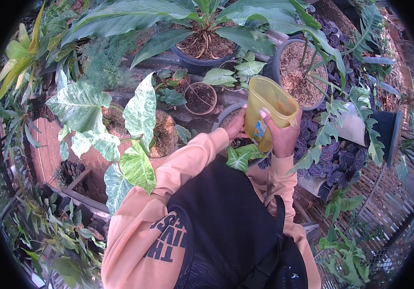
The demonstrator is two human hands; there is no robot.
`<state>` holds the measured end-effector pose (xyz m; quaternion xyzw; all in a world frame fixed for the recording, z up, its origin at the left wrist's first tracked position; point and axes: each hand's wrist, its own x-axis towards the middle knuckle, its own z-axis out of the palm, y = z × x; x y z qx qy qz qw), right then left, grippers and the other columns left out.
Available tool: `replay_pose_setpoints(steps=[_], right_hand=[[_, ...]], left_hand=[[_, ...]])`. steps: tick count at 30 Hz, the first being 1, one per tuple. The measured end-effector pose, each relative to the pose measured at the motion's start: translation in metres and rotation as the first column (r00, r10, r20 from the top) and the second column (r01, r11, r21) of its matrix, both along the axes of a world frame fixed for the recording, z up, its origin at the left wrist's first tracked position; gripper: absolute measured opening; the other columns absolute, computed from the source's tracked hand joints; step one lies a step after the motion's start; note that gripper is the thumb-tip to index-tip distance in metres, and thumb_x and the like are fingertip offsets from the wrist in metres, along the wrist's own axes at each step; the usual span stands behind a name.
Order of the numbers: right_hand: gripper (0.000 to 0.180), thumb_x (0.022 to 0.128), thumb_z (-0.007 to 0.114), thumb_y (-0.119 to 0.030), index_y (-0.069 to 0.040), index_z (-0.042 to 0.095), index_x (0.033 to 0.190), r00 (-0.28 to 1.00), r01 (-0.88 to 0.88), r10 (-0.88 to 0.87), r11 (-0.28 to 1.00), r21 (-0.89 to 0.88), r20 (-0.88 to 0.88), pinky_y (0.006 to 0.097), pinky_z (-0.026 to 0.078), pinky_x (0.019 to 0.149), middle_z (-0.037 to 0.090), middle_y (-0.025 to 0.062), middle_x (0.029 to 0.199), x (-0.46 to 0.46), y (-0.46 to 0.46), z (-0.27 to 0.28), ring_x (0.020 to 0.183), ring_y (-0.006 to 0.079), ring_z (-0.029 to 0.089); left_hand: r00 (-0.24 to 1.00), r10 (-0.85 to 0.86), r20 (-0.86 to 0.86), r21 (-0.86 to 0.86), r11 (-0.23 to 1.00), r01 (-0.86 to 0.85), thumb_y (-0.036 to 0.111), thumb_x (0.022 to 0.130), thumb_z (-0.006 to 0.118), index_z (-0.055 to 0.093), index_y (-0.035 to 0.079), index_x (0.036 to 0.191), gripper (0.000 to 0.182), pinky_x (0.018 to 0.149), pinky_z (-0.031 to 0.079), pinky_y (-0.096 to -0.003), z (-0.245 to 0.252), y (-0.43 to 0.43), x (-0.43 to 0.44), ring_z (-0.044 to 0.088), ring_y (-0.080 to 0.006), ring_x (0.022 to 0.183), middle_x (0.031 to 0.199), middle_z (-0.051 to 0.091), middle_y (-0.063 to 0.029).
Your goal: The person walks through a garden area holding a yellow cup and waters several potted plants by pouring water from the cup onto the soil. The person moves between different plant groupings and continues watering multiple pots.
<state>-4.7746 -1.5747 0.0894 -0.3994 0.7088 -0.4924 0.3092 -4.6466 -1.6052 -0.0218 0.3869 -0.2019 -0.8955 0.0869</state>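
Note:
A translucent yellow plastic container with a picture sticker on its side is tilted in front of me, its open mouth facing up. My right hand grips it from the right, thumb on the near wall. Against its left side is my left hand; the container hides part of those fingers, so I cannot tell how they are closed. Below both hands stands a round grey pot, mostly covered by the hands and container. A green arrowhead-shaped leaf with pale veins shows at the pot's near side.
Variegated leaves reach in from the left. Behind are a small brown pot, a large pot of broad-leaved plant and a soil-filled pot. Purple foliage and an overturned dark pot lie right, above bamboo slats.

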Motion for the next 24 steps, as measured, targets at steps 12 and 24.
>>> replay_pose_setpoints(steps=[12, 24], right_hand=[[0.083, 0.07, 0.093, -0.021, 0.0, 0.048, 0.136, 0.981, -0.171, 0.172, 0.985, 0.021, -0.091, 0.0359, 0.054, 0.096, 0.067, 0.0144, 0.123, 0.022, 0.015, -0.001, 0.111, 0.0225, 0.067], [0.085, 0.068, 0.094, -0.021, 0.001, 0.049, 0.137, 0.953, -0.296, 0.295, 0.955, -0.006, -0.074, 0.0363, 0.053, 0.099, 0.067, 0.0149, 0.125, 0.05, 0.017, 0.01, 0.114, 0.0242, 0.067]], left_hand=[[0.978, 0.202, -0.05, 0.125, 0.973, -0.195, 0.059, 0.106, 0.027, 0.034, 0.012, 0.154, 0.068, 0.1, 0.049, -0.0414, -0.027, 0.026, 0.032, 0.056, -0.0232, 0.12, 0.15, 0.045, -0.0096], [0.942, 0.315, -0.12, 0.186, 0.939, -0.29, 0.056, 0.107, 0.026, 0.032, 0.009, 0.155, 0.067, 0.106, 0.049, -0.0452, -0.024, 0.046, 0.07, 0.056, -0.0286, 0.129, 0.152, 0.045, -0.0132]])
